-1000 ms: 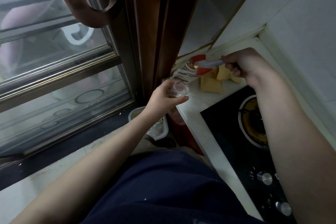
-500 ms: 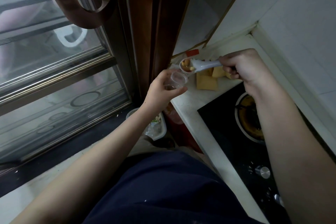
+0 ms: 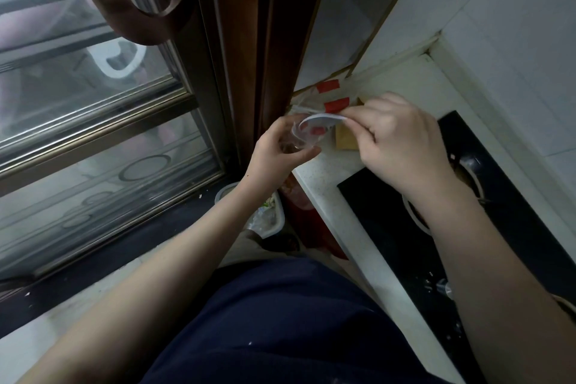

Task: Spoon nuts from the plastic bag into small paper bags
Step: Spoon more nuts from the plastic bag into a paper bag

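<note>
Spoon (image 3: 321, 120), gripped by right hand (image 3: 402, 146), lies crosswise, bowl tipped over the clear cup (image 3: 300, 137) in left-hand fingers (image 3: 307, 153).

There is a single view, from a wide-angle camera worn on the person's head. It looks steeply down and forward along both forearms, which run up from the bottom edge to meet near the frame's centre. The dark blue clothed lap (image 3: 280, 321) fills the near bottom, close under the lens. The glazed door with a brown wooden frame (image 3: 246, 50) takes the left and far side; the white stone countertop (image 3: 330, 193) and black glass hob (image 3: 389, 227) run along the right. Straight edges bow towards the borders.
</note>
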{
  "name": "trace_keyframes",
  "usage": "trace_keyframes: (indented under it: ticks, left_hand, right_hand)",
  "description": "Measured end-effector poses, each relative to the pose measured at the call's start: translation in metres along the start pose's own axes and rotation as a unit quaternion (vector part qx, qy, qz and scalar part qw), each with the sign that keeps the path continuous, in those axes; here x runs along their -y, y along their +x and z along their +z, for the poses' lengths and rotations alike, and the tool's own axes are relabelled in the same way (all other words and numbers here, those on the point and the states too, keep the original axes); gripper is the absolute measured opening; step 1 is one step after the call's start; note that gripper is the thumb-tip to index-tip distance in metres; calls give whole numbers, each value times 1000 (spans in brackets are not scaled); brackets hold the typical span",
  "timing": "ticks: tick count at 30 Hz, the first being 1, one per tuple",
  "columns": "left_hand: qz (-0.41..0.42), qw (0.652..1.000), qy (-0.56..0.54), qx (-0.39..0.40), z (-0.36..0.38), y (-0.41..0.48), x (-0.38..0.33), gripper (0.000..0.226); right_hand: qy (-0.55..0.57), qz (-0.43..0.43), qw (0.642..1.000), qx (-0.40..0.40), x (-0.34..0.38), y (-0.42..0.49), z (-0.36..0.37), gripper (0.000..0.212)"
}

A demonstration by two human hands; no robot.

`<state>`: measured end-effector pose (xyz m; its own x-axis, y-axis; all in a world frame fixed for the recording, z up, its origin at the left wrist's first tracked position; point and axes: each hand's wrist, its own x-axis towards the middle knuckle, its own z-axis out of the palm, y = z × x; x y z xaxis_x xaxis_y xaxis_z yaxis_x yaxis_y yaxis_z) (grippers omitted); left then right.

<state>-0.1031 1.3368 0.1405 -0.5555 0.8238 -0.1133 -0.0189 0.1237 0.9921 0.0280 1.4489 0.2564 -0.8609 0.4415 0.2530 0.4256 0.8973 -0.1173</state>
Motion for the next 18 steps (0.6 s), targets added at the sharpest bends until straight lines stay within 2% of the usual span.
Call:
trace_keyframes:
  ticks: [4, 7, 11, 18]
  left_hand:
    - [-12, 1000, 13, -13, -2, -1, 3, 50]
    - [-24, 999, 18, -25, -5, -3, 6, 50]
    - [-45, 998, 23, -34, -9, -7, 11, 47]
    - [-70, 997, 29, -31, -15, -14, 17, 48]
  right_hand:
    - [29, 49, 996, -62, -8, 5, -5, 21]
    - [-6, 78, 992, -99, -12, 15, -4, 25]
    - [-90, 47, 995, -14, -12, 37, 15, 26]
    - [-143, 18, 976, 165, -21, 79, 68, 27]
